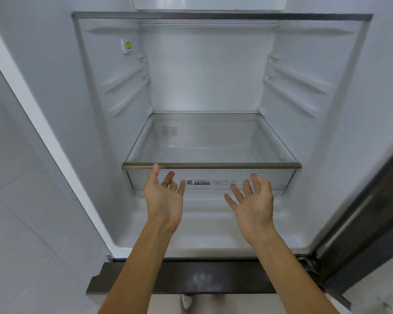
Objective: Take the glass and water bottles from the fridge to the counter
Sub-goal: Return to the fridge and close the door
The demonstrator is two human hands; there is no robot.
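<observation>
Head view: two bare hands reach palm-up into an open fridge (204, 82).
The left hand (165, 199), at 7 o'clock from centre, and the right hand (253, 202), at 5 o'clock, are both spread with fingers loosely bent, holding nothing. They hover in front of a clear drawer (270, 181) at 6 o'clock, printed "FRESHBOX". The left thumb tip reaches the bronze trim of the glass shelf (213, 165) over that drawer; contact cannot be judged. A second glass shelf (213, 15) spans 12 o'clock. A yellow button (128, 45) sits on the inner wall at 10 o'clock. The dark door (361, 234) stands open at 4 o'clock, and a tiled wall (14, 200) lies at 8 o'clock. Where the glass and water bottles are cannot be told from this view.
</observation>
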